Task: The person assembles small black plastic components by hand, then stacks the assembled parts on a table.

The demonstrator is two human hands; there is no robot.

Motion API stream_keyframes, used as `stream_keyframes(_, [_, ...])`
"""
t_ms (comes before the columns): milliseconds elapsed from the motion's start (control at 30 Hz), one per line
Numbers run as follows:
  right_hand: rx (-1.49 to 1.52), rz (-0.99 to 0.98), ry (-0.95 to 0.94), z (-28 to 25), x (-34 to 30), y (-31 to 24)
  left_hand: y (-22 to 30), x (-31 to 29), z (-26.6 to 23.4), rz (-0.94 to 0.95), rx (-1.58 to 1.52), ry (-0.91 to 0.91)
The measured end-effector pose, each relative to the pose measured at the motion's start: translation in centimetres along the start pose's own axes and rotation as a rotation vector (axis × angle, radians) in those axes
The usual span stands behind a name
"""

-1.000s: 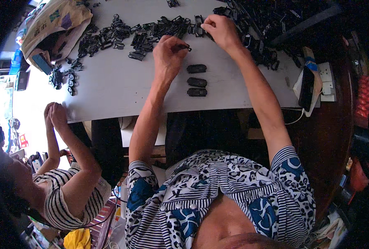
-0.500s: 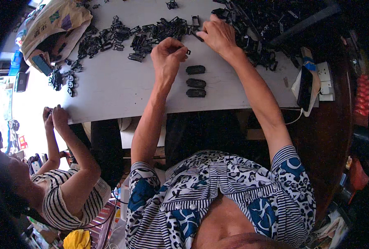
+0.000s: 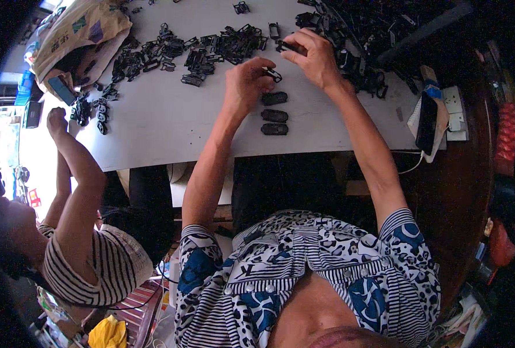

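Observation:
My left hand (image 3: 247, 82) is closed, pinching a small black plastic frame (image 3: 274, 75) between thumb and fingers. To its right, my right hand (image 3: 315, 55) grips a dark, elongated plastic piece (image 3: 286, 47) by the fingertips, just above the tabletop. Below my left hand, three black oval housings lie in a column: a top housing (image 3: 275, 98), a middle housing (image 3: 275, 116) and a bottom housing (image 3: 274, 129). A single open black frame (image 3: 274, 30) lies beyond the hands, beside a heap of similar black frames (image 3: 234, 45).
More black parts (image 3: 359, 72) spread across the right side of the white table (image 3: 164, 127). At the left are a large bag (image 3: 86, 29) and a co-worker's hand (image 3: 57, 120). A phone-like black device (image 3: 426, 127) leans by a white power strip (image 3: 455, 113) at the right edge.
My left hand has moved right with the frame, toward my right hand. My right hand has drawn back from the pile with a dark piece. The co-worker's hands moved farther up the table.

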State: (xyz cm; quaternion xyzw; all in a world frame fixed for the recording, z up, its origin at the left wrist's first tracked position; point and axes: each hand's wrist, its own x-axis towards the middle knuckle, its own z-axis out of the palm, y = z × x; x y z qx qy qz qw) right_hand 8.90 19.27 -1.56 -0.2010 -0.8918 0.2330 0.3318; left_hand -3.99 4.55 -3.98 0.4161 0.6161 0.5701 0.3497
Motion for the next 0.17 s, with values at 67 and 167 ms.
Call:
stream_keyframes(67, [0.048, 0.048, -0.121, -0.6, -0.7, -0.5, 0.0, 0.0, -0.2, 0.005, 0.115, -0.010])
stream_keyframes(167, [0.094, 0.055, -0.154, -0.5, -1.8, -0.3, 0.7, 0.0, -0.1, 0.212, 0.673, 0.042])
